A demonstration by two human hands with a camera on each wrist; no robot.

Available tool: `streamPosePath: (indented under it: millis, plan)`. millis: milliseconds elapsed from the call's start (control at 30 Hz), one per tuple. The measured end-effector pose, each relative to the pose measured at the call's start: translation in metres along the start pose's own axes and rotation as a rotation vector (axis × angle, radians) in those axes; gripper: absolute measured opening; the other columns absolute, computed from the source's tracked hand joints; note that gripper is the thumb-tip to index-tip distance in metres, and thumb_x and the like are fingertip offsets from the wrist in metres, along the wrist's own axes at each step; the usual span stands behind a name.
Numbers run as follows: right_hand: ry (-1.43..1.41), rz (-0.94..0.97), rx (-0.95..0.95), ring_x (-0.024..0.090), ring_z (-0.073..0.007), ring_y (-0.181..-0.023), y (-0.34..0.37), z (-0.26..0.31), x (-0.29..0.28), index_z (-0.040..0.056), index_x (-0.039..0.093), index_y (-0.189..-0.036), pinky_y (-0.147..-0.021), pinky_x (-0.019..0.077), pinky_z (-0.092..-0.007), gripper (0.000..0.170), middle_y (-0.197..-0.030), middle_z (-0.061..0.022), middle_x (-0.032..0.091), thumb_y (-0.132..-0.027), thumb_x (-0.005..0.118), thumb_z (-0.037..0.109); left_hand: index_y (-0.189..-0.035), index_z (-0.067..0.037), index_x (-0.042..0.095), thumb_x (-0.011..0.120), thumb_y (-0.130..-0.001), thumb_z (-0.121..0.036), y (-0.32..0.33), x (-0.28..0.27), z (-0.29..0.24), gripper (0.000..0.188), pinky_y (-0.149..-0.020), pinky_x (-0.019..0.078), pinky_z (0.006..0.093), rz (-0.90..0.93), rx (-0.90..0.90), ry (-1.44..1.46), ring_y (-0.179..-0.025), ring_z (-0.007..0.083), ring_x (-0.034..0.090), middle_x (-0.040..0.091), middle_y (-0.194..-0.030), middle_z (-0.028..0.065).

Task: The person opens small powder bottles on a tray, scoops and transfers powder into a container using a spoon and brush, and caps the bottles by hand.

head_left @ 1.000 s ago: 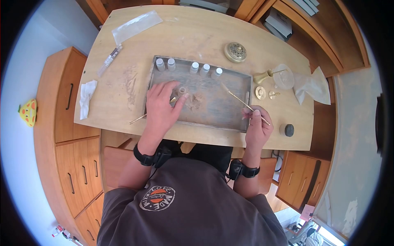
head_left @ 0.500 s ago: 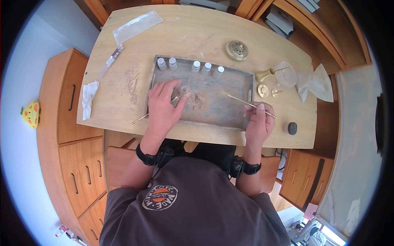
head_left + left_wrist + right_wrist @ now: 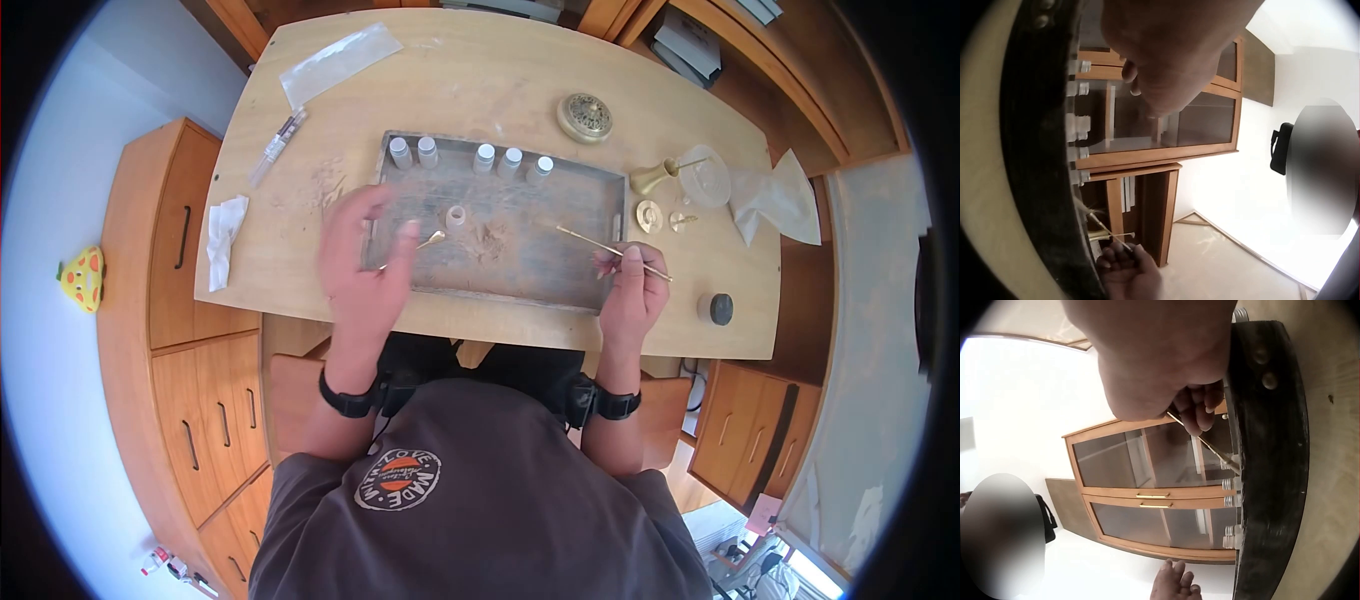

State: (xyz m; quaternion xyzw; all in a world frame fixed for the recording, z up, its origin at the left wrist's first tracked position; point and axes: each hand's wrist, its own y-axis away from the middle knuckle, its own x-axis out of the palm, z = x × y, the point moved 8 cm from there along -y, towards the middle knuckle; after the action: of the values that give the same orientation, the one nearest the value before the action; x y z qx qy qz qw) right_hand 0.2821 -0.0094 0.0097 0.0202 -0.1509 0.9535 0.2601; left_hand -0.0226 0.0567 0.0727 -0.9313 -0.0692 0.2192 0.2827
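My left hand (image 3: 362,262), blurred in the head view, is over the left end of a dark wooden tray (image 3: 545,265) with fingers and thumb spread, holding nothing. Right of it, an uncapped small glass vial (image 3: 456,217) stands upright on the tray. A brass spoon (image 3: 432,240) lies between hand and vial, its handle partly hidden by the hand. At the tray's right end, my right hand (image 3: 635,287) pinches a thin brass-handled brush (image 3: 600,244), bristles toward the tray's middle. The right wrist view also shows the brush (image 3: 1215,450) at the fingertips. Brown powder (image 3: 487,243) lies scattered beside the vial.
Several white-capped vials (image 3: 485,157) line the tray's far side. To the right are a brass burner (image 3: 585,118), a brass vase (image 3: 655,178), small brass pieces (image 3: 650,217), a clear bowl (image 3: 705,182) and a dark-lidded jar (image 3: 715,308). A tissue (image 3: 226,240) lies far left.
My left hand has moved left and away from the open vial, leaving vial and spoon in fuller view. My right hand still holds the brush at nearly the same place.
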Motion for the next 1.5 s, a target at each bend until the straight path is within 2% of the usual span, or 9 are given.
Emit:
streamPosePath:
  millis: [100, 200, 400, 467, 667, 800, 1067, 1333, 1500]
  plan:
    - [0.024, -0.016, 0.004, 0.057, -0.0124, -0.073, 0.001, 0.003, 0.000, -0.0019, 0.057, -0.094, -0.067, 0.0464, -0.0258, 0.018, -0.082, -0.0116, 0.067, -0.100, 0.050, 0.013, -0.109, -0.003, 0.063, 0.076, -0.075, -0.006, -0.001, -0.029, 0.006, 0.036, -0.083, 0.0464, 0.0351, -0.066, -0.051, -0.061, -0.091, 0.0244, 0.058, 0.063, -0.104, 0.0102]
    - [0.029, -0.018, -0.009, 0.057, -0.0121, -0.072, 0.001, 0.003, 0.000, -0.0018, 0.057, -0.094, -0.067, 0.0466, -0.0259, 0.017, -0.082, -0.0114, 0.067, -0.100, 0.049, 0.012, -0.108, -0.001, 0.063, 0.076, -0.076, -0.009, 0.001, -0.046, 0.015, 0.035, -0.082, 0.0463, 0.0353, 0.015, -0.042, -0.190, -0.092, 0.0262, 0.058, 0.063, -0.104, 0.0107]
    - [0.016, -0.032, -0.010, 0.057, -0.0118, -0.072, 0.002, 0.003, -0.001, -0.0017, 0.057, -0.094, -0.067, 0.0466, -0.0259, 0.016, -0.082, -0.0112, 0.067, -0.100, 0.049, 0.011, -0.101, -0.001, 0.063, 0.076, -0.078, -0.016, 0.029, -0.052, 0.044, 0.031, -0.079, 0.0464, 0.0357, 0.279, -0.281, -0.351, -0.089, 0.0277, 0.059, 0.064, -0.093, 0.0136]
    - [0.013, -0.035, -0.005, 0.056, -0.0118, -0.072, 0.002, 0.002, -0.001, -0.0018, 0.057, -0.095, -0.066, 0.0466, -0.0258, 0.016, -0.082, -0.0112, 0.067, -0.100, 0.049, 0.011, -0.092, 0.001, 0.065, 0.075, -0.079, -0.017, 0.039, -0.046, 0.057, 0.025, -0.072, 0.0481, 0.0355, 0.436, -0.371, -0.330, -0.078, 0.0267, 0.061, 0.064, -0.080, 0.0142]
    - [0.004, -0.029, -0.011, 0.057, -0.0117, -0.072, 0.003, -0.001, -0.004, -0.0020, 0.057, -0.096, -0.067, 0.0465, -0.0257, 0.016, -0.082, -0.0111, 0.067, -0.100, 0.049, 0.011, -0.083, 0.004, 0.066, 0.072, -0.084, -0.016, 0.043, -0.042, 0.058, 0.020, -0.060, 0.0470, 0.0328, 0.475, -0.494, -0.280, -0.061, 0.0207, 0.058, 0.064, -0.072, 0.0132]
    - [-0.002, -0.013, -0.029, 0.057, -0.0119, -0.072, 0.003, 0.002, -0.003, -0.0021, 0.058, -0.095, -0.067, 0.0463, -0.0257, 0.017, -0.081, -0.0107, 0.066, -0.100, 0.050, 0.012, -0.087, 0.003, 0.068, 0.071, -0.085, -0.015, 0.044, -0.050, 0.058, 0.018, -0.061, 0.0451, 0.0301, 0.364, -0.587, -0.190, -0.063, 0.0151, 0.056, 0.065, -0.073, 0.0100]
    - [-0.001, 0.025, -0.007, 0.059, -0.0128, -0.073, 0.006, 0.001, -0.003, -0.0015, 0.059, -0.094, -0.067, 0.0458, -0.0260, 0.017, -0.081, -0.0101, 0.066, -0.100, 0.051, 0.013, -0.092, -0.001, 0.071, 0.071, -0.085, -0.012, 0.038, -0.056, 0.051, 0.013, -0.062, 0.0413, 0.0254, 0.180, -0.410, -0.073, -0.069, 0.0114, 0.055, 0.069, -0.081, 0.0062]
    - [0.018, 0.055, -0.001, 0.059, -0.0149, -0.071, 0.008, 0.001, -0.002, -0.0012, 0.057, -0.093, -0.064, 0.0434, -0.0271, 0.017, -0.081, -0.0104, 0.063, -0.099, 0.051, 0.013, -0.090, -0.001, 0.070, 0.072, -0.085, -0.011, 0.038, -0.050, 0.053, 0.012, -0.063, 0.0414, 0.0255, 0.147, -0.383, -0.027, -0.069, 0.0116, 0.054, 0.068, -0.079, 0.0061]
    - [-0.015, 0.081, 0.021, 0.060, -0.0105, -0.069, 0.008, 0.001, 0.000, 0.0005, 0.060, -0.093, -0.062, 0.0434, -0.0231, 0.015, -0.078, -0.0070, 0.065, -0.099, 0.053, 0.012, -0.087, 0.000, 0.069, 0.072, -0.085, -0.012, 0.042, -0.042, 0.055, 0.013, -0.062, 0.0411, 0.0256, 0.181, -0.394, 0.001, -0.067, 0.0113, 0.054, 0.066, -0.075, 0.0063]
